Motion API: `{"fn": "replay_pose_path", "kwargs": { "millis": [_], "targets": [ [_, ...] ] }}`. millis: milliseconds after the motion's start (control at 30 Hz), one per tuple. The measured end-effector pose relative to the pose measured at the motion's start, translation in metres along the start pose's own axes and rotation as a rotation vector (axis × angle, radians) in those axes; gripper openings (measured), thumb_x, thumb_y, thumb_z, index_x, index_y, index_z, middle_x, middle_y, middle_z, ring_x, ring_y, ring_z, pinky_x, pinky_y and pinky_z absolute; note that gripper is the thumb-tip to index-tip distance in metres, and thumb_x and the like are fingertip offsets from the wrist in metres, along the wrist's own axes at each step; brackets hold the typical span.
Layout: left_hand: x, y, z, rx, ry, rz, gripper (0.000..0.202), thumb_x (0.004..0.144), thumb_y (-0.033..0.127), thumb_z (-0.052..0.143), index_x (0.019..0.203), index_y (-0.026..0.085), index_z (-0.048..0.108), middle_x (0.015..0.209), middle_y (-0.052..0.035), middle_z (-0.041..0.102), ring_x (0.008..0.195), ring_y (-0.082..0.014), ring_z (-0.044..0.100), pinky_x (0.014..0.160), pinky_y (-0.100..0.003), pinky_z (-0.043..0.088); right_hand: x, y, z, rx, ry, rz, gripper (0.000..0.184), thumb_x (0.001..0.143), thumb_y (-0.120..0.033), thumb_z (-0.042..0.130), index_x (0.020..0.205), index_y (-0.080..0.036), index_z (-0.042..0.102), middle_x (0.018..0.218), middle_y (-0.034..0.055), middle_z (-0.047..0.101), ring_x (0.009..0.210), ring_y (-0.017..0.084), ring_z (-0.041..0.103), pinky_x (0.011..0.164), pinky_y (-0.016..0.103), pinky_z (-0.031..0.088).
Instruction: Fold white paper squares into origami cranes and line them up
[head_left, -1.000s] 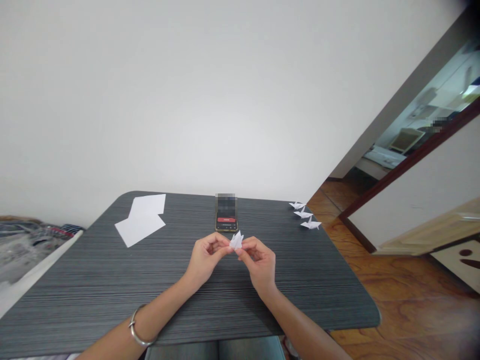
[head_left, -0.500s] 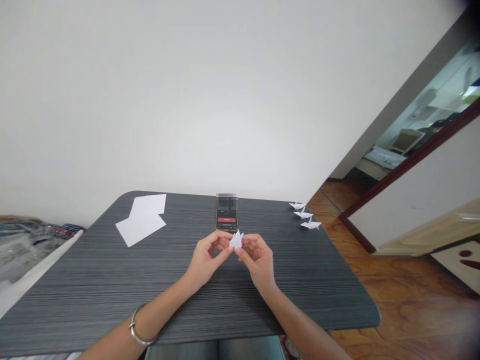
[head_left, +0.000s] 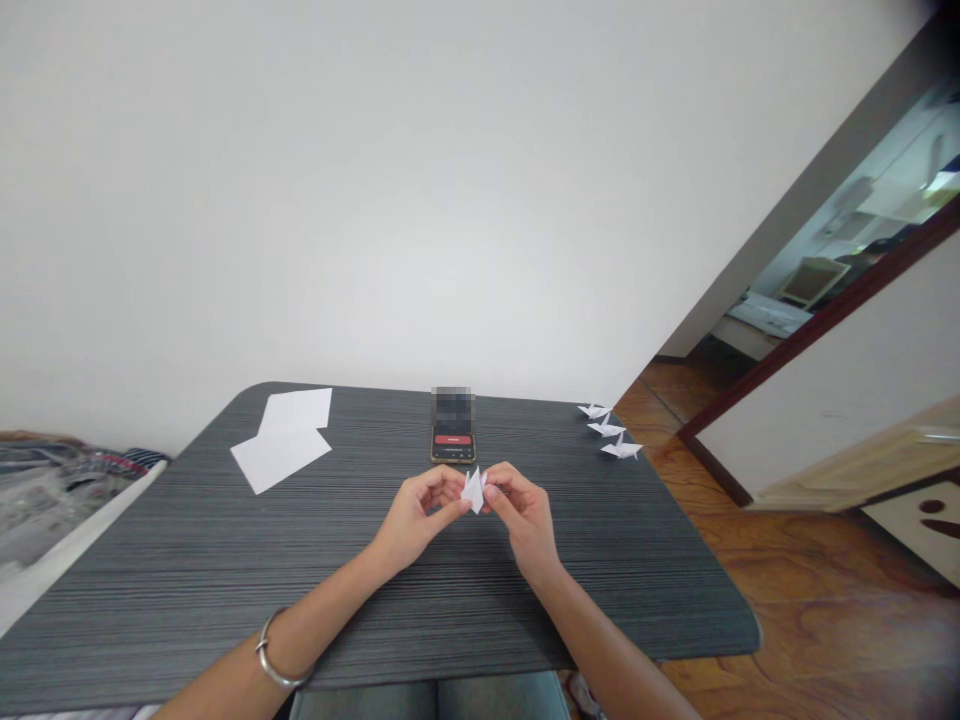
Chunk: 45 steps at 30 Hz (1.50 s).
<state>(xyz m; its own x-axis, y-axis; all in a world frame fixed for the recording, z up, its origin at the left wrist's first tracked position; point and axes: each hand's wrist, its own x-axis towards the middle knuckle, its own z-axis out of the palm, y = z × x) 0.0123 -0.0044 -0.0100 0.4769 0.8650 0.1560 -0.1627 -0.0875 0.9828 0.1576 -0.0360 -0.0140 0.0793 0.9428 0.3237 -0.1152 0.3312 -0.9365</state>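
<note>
Moved since the earlier frame: your right hand (head_left: 529, 518), thumb shifted from the lower front of the folded paper (head_left: 475, 490) up to its side, leaving a lower tip showing. Dark table (head_left: 337, 590) ran up to the wall (head_left: 450, 200) and carried everything. Your left hand (head_left: 414, 512) pinched the paper's left side, thumb against fingers; your right hand gripped its right side, probably so such a small piece stayed steady. Two white sheets (head_left: 281, 460) overlapped at far left, seemingly parked beyond your elbow's reach. Phone (head_left: 453, 448) sat just past your hands, screen toward you, likely for easy viewing; flat or propped, couldn't tell. Three paper birds (head_left: 620, 452) lined the far right edge, apparently grouped out of your way. Folded paper sat between both hands, over the table's middle.
</note>
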Motion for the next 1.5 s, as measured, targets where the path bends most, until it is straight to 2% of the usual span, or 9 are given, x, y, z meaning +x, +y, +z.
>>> {"fn": "replay_pose_path", "kwargs": {
  "millis": [133, 333, 533, 700, 867, 1133, 1367, 1500],
  "targets": [
    [0.002, -0.0017, 0.0, -0.115, -0.073, -0.07, 0.019, 0.066, 0.024, 0.068, 0.075, 0.012, 0.056, 0.064, 0.0006, 0.056, 0.056, -0.0085, 0.051, 0.055, -0.021, 0.042, 0.0009, -0.0002, -0.0017, 0.021, -0.013, -0.001, 0.011, 0.073, -0.031, 0.062, 0.075, -0.021, 0.064, 0.075, 0.0018, 0.053, 0.066, 0.014, 0.05, 0.054, 0.024, 0.044],
    [0.0027, -0.0002, 0.001, -0.175, -0.089, -0.107, 0.018, 0.065, 0.02, 0.068, 0.075, 0.011, 0.057, 0.064, 0.0005, 0.058, 0.055, -0.0075, 0.051, 0.055, -0.02, 0.04, 0.0019, 0.0009, -0.0023, 0.112, -0.04, 0.06, 0.009, 0.07, -0.028, 0.065, 0.069, -0.02, 0.063, 0.073, 0.0001, 0.05, 0.063, 0.012, 0.049, 0.052, 0.023, 0.043],
    [0.0027, 0.0002, 0.0008, -0.173, -0.076, -0.118, 0.016, 0.065, 0.02, 0.068, 0.075, 0.011, 0.059, 0.064, 0.0011, 0.058, 0.054, -0.0072, 0.05, 0.054, -0.019, 0.039, 0.0014, 0.0016, -0.0021, 0.092, -0.021, 0.078, 0.01, 0.071, -0.028, 0.064, 0.067, -0.019, 0.063, 0.072, -0.0005, 0.05, 0.059, 0.01, 0.046, 0.05, 0.021, 0.04],
    [0.0038, -0.0016, 0.0022, -0.2, -0.086, -0.137, 0.019, 0.06, 0.022, 0.072, 0.066, 0.012, 0.056, 0.057, 0.0036, 0.055, 0.053, -0.0075, 0.049, 0.054, -0.02, 0.038, 0.0005, 0.0024, -0.0001, 0.093, -0.042, 0.072, 0.009, 0.072, -0.027, 0.064, 0.067, -0.019, 0.062, 0.071, -0.0004, 0.05, 0.061, 0.011, 0.045, 0.05, 0.021, 0.038],
    [0.0035, -0.001, 0.0021, -0.133, -0.1, -0.131, 0.022, 0.06, 0.026, 0.071, 0.06, 0.012, 0.055, 0.055, 0.0042, 0.052, 0.052, -0.0069, 0.045, 0.054, -0.02, 0.036, 0.0008, 0.0014, 0.0004, 0.08, -0.058, 0.047, 0.01, 0.072, -0.027, 0.063, 0.065, -0.019, 0.06, 0.069, -0.0005, 0.048, 0.063, 0.012, 0.044, 0.052, 0.022, 0.037],
    [0.003, -0.0027, 0.001, -0.14, -0.164, -0.157, 0.024, 0.063, 0.027, 0.07, 0.058, 0.011, 0.052, 0.056, 0.0039, 0.049, 0.053, -0.0063, 0.042, 0.053, -0.019, 0.032, 0.0018, 0.0031, -0.0032, 0.092, -0.072, 0.032, 0.006, 0.072, -0.025, 0.063, 0.07, -0.02, 0.062, 0.071, -0.0003, 0.047, 0.064, 0.013, 0.044, 0.054, 0.023, 0.035],
    [0.0022, 0.0009, 0.0016, -0.154, -0.19, -0.2, 0.025, 0.061, 0.027, 0.071, 0.057, 0.011, 0.052, 0.054, 0.0039, 0.05, 0.052, -0.0062, 0.042, 0.053, -0.019, 0.031, 0.0024, 0.0039, -0.0047, 0.149, -0.106, 0.043, 0.009, 0.071, -0.026, 0.065, 0.067, -0.02, 0.061, 0.07, -0.001, 0.045, 0.063, 0.012, 0.043, 0.055, 0.024, 0.034],
    [0.0025, 0.0004, 0.002, -0.153, -0.188, -0.197, 0.025, 0.061, 0.027, 0.071, 0.057, 0.011, 0.052, 0.054, 0.0039, 0.05, 0.052, -0.006, 0.042, 0.052, -0.019, 0.03, 0.0017, 0.0038, -0.0041, 0.131, -0.084, 0.056, 0.013, 0.072, -0.028, 0.064, 0.064, -0.019, 0.059, 0.07, -0.0007, 0.044, 0.062, 0.012, 0.041, 0.055, 0.024, 0.034]
  ]
}}
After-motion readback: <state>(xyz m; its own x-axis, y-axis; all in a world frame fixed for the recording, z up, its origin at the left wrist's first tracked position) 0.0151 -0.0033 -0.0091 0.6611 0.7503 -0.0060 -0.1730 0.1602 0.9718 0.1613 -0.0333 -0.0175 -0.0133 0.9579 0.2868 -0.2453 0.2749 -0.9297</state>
